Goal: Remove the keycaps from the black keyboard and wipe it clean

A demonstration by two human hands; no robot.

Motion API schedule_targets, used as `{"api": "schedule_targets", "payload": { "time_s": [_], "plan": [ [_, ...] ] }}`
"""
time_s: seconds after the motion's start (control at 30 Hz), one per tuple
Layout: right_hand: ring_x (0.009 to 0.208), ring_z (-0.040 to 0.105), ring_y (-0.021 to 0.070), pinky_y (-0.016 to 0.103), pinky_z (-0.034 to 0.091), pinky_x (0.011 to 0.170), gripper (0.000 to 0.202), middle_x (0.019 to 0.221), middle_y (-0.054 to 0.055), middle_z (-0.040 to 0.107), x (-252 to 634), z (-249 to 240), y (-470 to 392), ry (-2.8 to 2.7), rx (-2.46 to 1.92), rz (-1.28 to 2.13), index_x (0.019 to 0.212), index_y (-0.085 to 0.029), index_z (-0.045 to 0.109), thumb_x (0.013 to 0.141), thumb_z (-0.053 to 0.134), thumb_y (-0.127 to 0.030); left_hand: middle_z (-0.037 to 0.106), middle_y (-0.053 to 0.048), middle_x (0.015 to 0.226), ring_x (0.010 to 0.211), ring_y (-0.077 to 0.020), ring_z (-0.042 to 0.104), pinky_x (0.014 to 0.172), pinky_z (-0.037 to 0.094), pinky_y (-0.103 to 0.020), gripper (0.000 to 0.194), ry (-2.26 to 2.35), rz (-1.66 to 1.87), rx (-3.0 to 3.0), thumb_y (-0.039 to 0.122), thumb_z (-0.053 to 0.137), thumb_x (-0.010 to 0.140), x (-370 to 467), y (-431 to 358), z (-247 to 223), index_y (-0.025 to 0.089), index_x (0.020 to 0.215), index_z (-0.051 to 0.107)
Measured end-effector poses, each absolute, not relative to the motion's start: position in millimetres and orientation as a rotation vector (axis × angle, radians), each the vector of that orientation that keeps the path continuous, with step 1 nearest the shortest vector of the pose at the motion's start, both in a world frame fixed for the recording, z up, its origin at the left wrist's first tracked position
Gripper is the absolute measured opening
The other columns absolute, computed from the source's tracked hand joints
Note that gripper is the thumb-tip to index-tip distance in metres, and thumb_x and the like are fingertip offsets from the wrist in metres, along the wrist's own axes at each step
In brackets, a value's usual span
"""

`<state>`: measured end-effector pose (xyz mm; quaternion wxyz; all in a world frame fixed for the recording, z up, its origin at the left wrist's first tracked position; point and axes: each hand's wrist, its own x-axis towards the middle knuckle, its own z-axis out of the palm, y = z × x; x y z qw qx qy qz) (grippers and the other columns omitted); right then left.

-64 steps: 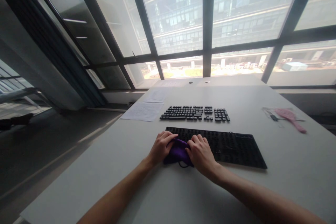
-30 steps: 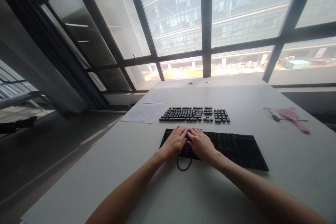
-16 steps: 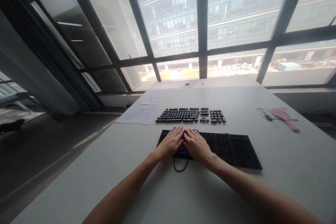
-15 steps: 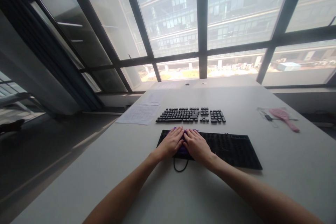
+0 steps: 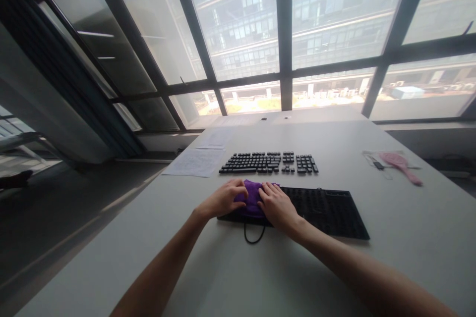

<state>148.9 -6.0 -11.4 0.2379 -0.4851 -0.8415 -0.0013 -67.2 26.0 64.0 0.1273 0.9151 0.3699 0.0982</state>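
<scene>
A black keyboard base [image 5: 322, 210], its keycaps off, lies in front of me on the white desk. On its left part sits a soft purple lump of cleaning gel [image 5: 253, 198], spread over the key sockets. My left hand [image 5: 224, 199] curls its fingers and thumb around the gel's left edge. Flat on the gel's right side rests my right hand [image 5: 275, 203], its fingers stretched forward and touching it. A loop of black cable [image 5: 254, 242] sticks out from the near edge of the base.
Black keycaps [image 5: 267, 163] are laid out in keyboard order beyond the base. Papers [image 5: 195, 162] lie at the left. At the right, a pink hairbrush [image 5: 397, 162] rests on a clear bag with a small dark item [image 5: 378, 165]. Large windows stand behind the desk [image 5: 316, 277].
My left hand has slid left and lifted from lying flat to curled fingers at the gel's edge, baring more purple. The right hand stays about where it was.
</scene>
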Motion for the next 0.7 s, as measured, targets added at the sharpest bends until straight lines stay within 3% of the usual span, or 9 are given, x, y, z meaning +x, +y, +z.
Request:
{"api": "schedule_targets", "payload": {
  "time_s": [0.1,0.27,0.53,0.7],
  "plan": [
    [0.130,0.049,0.0298,0.044,0.034,0.112,0.032,0.137,0.017,0.058,150.8,-3.0,-11.0,-2.286,-1.290,-0.003,0.122,-0.013,0.066,0.094,0.059,-0.027,0.063,-0.001,0.100,0.095,-0.0189,0.059,0.085,0.046,-0.028,0.014,1.046,0.203,2.641,0.019,0.070,0.081,-69.1,26.2,65.9,0.022,0.095,0.067],
    [0.103,0.056,0.0257,0.040,0.041,0.097,0.023,0.103,0.010,0.066,151.9,11.5,-23.1,-2.304,-1.228,0.050,0.092,-0.019,0.072,0.092,0.063,-0.040,0.065,-0.001,0.095,0.088,-0.0172,0.060,0.080,0.044,-0.025,0.009,1.038,0.174,2.694,0.016,0.067,0.081,-67.3,28.0,59.0,0.022,0.088,0.069],
    [0.091,0.055,0.0223,0.035,0.040,0.088,0.020,0.091,0.007,0.065,148.2,13.4,-23.5,-2.350,-1.250,0.002,0.086,-0.018,0.066,0.098,0.050,-0.020,0.064,-0.001,0.083,0.077,-0.0149,0.057,0.070,0.042,-0.024,0.010,1.014,0.241,2.724,0.012,0.061,0.079,-62.6,20.3,72.7,0.020,0.081,0.068],
    [0.086,0.059,0.0199,0.031,0.042,0.079,0.015,0.094,0.006,0.066,155.8,31.5,-29.6,-2.418,-1.192,0.174,0.089,-0.018,0.065,0.097,0.053,-0.021,0.065,-0.001,0.079,0.074,-0.0145,0.058,0.070,0.045,-0.023,0.008,0.889,0.145,2.513,0.015,0.063,0.079,-65.8,13.2,92.1,0.019,0.082,0.070]
  ]
}}
